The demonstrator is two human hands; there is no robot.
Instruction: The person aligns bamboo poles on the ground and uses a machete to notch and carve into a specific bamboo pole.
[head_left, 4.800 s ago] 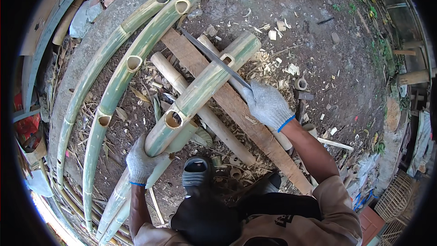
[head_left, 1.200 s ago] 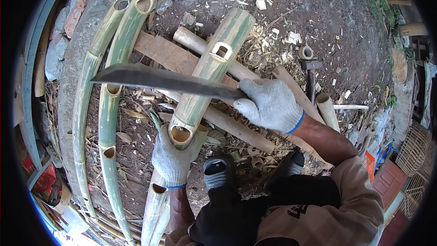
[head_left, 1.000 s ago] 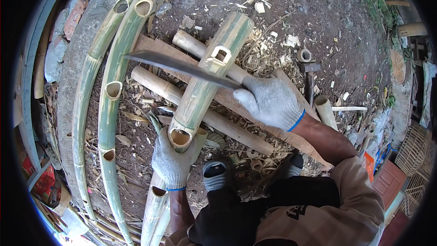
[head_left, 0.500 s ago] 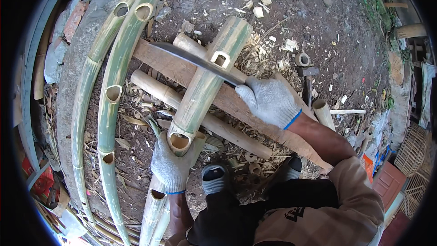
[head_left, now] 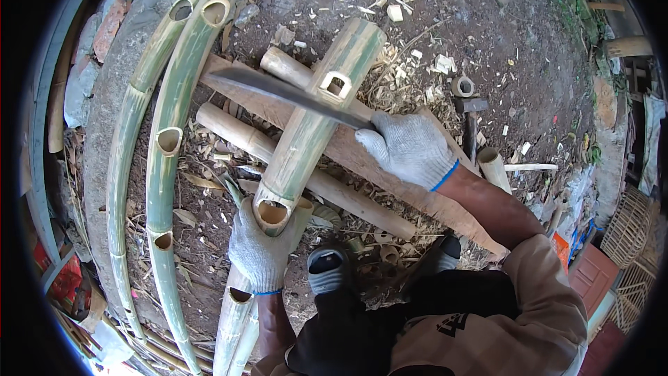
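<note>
My right hand (head_left: 410, 152), in a white knit glove with a blue cuff, is closed round the handle of a machete. The long dark blade of the machete (head_left: 278, 90) reaches left across a thick green bamboo pole (head_left: 296, 157), just below a squarish hole (head_left: 336, 85) cut through its wall. Whether the edge touches the bamboo I cannot tell. My left hand (head_left: 261, 251), gloved likewise, grips the pole's near part beside a rounder hole (head_left: 271, 214); some fingers are hidden. The pole slants across a rough wooden plank (head_left: 376, 167) and thinner bamboo lengths (head_left: 362, 207).
Two long bamboo poles (head_left: 161, 181) with cut holes lie at the left. A hammer (head_left: 472, 115) and a bamboo ring (head_left: 462, 86) are on the dirt at the right, among pale wood chips (head_left: 443, 64). My socked foot (head_left: 327, 271) is close to the pole's near end.
The machete blade has shifted slightly down the pole, away from the squarish hole, and shows more of its flat side. Both hands keep their grips.
</note>
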